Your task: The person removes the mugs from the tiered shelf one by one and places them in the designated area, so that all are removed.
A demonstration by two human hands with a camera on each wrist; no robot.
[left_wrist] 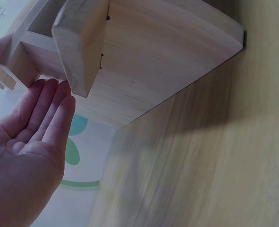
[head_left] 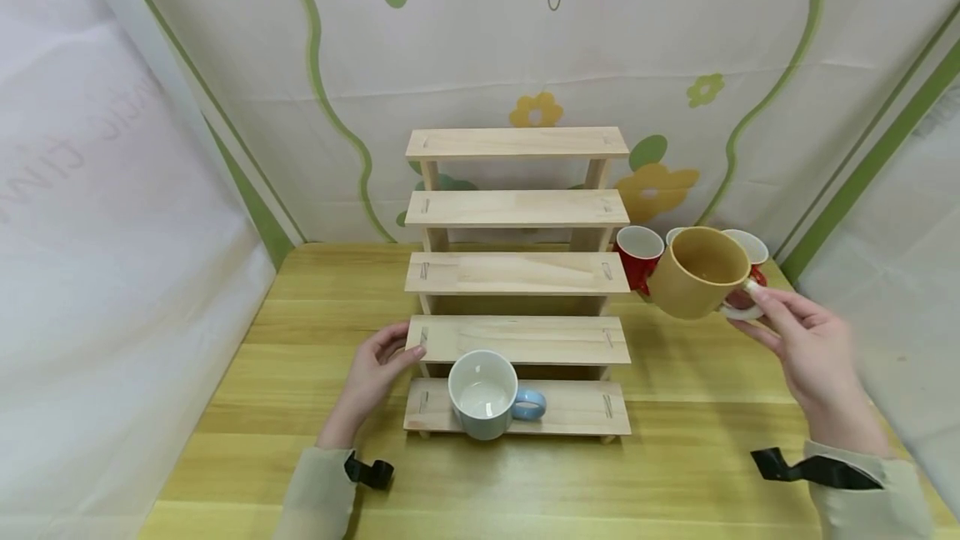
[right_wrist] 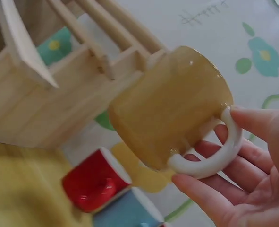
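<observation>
My right hand (head_left: 813, 348) holds a tan-yellow mug (head_left: 693, 282) by its white handle (right_wrist: 210, 163), off the table and right of the stepped wooden shelf (head_left: 517, 273). The mug's mouth faces up in the head view. My left hand (head_left: 378, 369) grips the left end of the second step from the bottom, thumb on top and fingers (left_wrist: 54, 113) at its underside. On the lowest step stands an upright white mug (head_left: 483, 398) with a light blue handle (head_left: 530, 404) pointing right.
Behind the held mug, at the table's back right, stand a red mug (head_left: 637, 257), a blue-grey mug (right_wrist: 127, 210) and another white-lined mug (head_left: 750, 247), partly hidden. Printed fabric (head_left: 465, 48) hangs behind and at both sides of the wooden table (head_left: 322, 298).
</observation>
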